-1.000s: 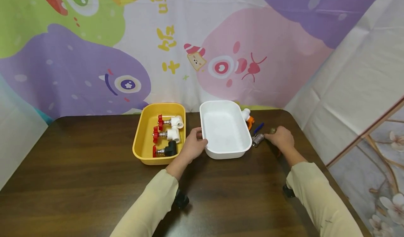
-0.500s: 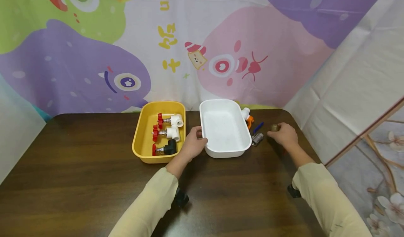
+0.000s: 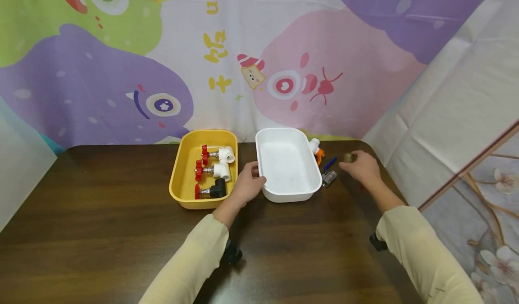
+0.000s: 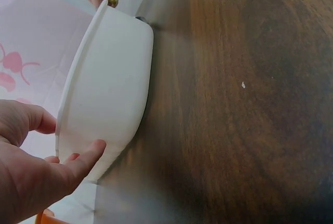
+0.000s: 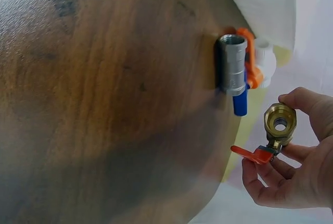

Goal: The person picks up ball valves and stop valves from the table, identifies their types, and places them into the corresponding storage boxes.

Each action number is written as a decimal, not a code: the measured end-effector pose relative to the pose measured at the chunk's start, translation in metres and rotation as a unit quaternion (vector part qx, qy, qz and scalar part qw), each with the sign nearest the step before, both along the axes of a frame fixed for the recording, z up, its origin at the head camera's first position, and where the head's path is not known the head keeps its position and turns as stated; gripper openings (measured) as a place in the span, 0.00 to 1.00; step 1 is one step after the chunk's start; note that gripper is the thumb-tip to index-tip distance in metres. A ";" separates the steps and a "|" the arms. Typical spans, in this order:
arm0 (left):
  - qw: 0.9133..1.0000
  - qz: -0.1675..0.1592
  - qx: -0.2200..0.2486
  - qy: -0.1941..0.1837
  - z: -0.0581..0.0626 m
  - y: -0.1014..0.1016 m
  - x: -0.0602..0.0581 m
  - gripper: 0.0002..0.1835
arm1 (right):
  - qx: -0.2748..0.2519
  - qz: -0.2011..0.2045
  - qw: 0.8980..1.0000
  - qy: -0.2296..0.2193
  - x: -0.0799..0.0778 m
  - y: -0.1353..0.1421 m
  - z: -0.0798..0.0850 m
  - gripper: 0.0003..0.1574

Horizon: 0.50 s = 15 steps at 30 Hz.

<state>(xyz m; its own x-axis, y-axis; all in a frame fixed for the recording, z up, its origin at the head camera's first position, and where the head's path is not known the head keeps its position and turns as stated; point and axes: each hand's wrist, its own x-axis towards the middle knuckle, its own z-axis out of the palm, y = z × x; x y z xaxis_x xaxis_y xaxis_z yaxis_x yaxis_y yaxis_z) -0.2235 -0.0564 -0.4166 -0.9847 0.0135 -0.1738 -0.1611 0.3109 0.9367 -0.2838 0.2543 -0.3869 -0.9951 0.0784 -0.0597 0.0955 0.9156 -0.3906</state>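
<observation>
Currently: R hand w/ brass valve; L hand on white tray.

R hand (image 5: 299, 164) holds the brass valve (image 5: 276, 134) betw. thumb & fingers, round opening facing the R wrist cam; red lever (image 5: 260, 154) alongside fingers. Valve pos.: R rear of table (image 3: 121, 214), to the R of the white tray (image 3: 288, 169), well apart from it; appears raised off tabletop.

L hand (image 3: 248, 186) grips white tray at its L side, nr front corner: fingers curled at rim, thumb on outer wall (L wrist view). Tray sits upright on table.

Betw. white tray & R hand: grey metal valve (image 5: 233, 65) w/ blue handle (image 5: 240, 101), lying just beside tray's R wall. Farther back, also next to tray: white valve (image 3: 314, 145) w/ orange handle (image 3: 320, 156). In R wrist view grey valve overlaps orange handle; contact unclear.

Yellow tray (image 3: 183, 173), L of white tray, small gap betw. Inside, far to near: two white elbow valves (image 3: 221, 170) & one black elbow valve (image 3: 219, 188), all w/ red knobs pointing L.

Backdrop: cartoon-print cloth (image 3: 227, 110) behind table. Pale sleeves (image 3: 182, 259) on both arms.
</observation>
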 end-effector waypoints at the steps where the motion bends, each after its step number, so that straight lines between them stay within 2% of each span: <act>1: 1.000 -0.001 0.002 0.001 0.000 0.000 0.000 0.31 | -0.001 0.001 1.000 -0.001 0.000 -0.002 0.001 0.45; 15: 1.000 0.001 -0.002 -0.010 0.002 0.001 0.000 0.30 | -0.012 0.013 1.000 -0.001 -0.005 -0.025 0.023 0.46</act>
<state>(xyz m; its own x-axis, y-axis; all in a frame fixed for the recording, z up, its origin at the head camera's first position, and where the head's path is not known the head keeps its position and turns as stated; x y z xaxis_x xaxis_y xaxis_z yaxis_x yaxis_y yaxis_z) -0.2235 -0.0551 -0.4149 -0.9810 0.0099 -0.1937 -0.1809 0.3143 0.9319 -0.2887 0.2297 -0.3637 -0.9968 0.0506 -0.0623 0.0719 0.9079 -0.4130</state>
